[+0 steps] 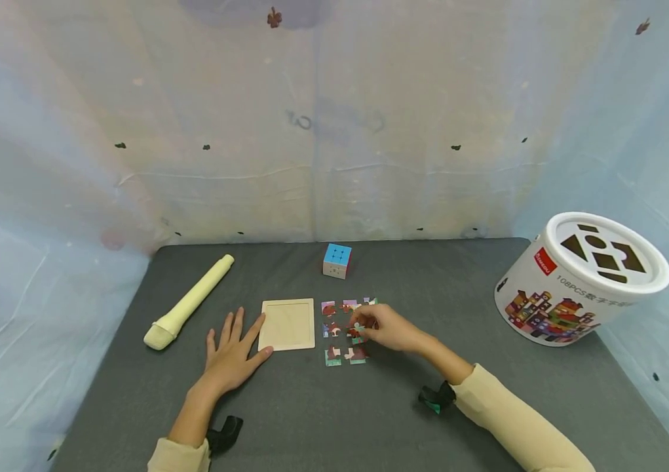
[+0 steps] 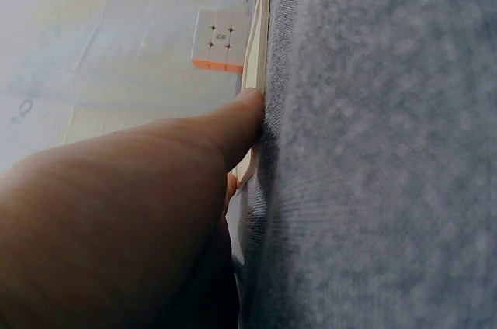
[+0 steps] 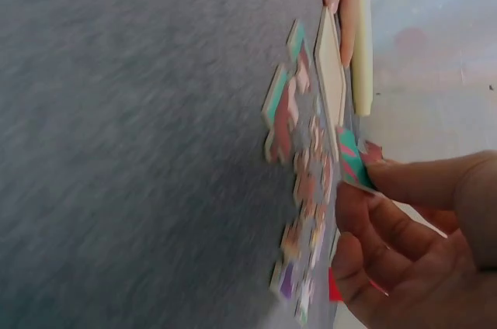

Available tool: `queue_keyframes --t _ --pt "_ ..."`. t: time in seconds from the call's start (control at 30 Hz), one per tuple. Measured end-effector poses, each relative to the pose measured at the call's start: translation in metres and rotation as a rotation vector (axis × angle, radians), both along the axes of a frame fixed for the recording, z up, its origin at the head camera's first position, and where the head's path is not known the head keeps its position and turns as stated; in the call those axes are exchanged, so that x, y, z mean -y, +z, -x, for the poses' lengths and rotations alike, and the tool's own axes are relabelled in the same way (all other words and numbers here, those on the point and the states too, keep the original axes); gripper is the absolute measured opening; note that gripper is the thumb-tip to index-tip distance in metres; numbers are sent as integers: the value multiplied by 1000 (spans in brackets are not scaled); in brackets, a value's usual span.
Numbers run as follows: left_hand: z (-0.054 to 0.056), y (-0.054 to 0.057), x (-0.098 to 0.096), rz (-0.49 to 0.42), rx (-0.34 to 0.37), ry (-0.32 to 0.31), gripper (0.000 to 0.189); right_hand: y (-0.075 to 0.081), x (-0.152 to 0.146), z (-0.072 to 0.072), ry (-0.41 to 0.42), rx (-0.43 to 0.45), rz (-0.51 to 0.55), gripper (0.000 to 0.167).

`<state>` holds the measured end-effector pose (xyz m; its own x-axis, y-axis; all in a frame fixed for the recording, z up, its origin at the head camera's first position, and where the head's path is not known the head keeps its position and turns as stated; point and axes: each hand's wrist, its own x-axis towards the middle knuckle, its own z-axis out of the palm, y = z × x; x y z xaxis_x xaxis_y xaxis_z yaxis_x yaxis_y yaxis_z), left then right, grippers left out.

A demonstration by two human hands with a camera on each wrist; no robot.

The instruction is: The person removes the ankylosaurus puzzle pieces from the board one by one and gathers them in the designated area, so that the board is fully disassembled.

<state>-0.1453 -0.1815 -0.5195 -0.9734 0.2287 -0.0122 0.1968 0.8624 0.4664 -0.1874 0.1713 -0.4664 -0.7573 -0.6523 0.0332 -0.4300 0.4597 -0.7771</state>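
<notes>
My right hand (image 1: 392, 329) pinches a jigsaw puzzle piece (image 3: 353, 160) with green and pink on it between thumb and fingertips, just over the other pieces. Those loose puzzle pieces (image 1: 332, 354) lie in rough rows on the grey table, right of a pale wooden puzzle tray (image 1: 289, 324). The tray has a raised rim and holds no pieces. Fingers spread, my left hand (image 1: 232, 359) rests at the tray's left side, with its thumb and a fingertip touching the edge. In the left wrist view the thumb (image 2: 241, 116) lies against the tray's side.
A cube puzzle (image 1: 337, 261) with a blue top stands behind the pieces. At the left lies a pale yellow club-shaped stick (image 1: 189, 301). A large white block bucket (image 1: 582, 278) with a holed lid stands at the right. Pale sheeting (image 1: 369, 131) hangs behind the table.
</notes>
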Motion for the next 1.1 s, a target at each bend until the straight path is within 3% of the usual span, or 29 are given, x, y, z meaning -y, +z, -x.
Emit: queue_keyframes --t 0.23,0.47,0.77,1.1 --pt "1 -2 1 1 2 -4 76 0 -22 -5 38 80 -56 14" --pt "2 -2 1 10 0 -5 75 -1 -33 -9 58 170 -30 12" --pt "1 -2 2 6 2 -6 77 -7 -34 -15 22 92 -132 16" --pt "3 -7 3 4 -1 -16 77 -9 -31 -18 -56 -51 -228 22"
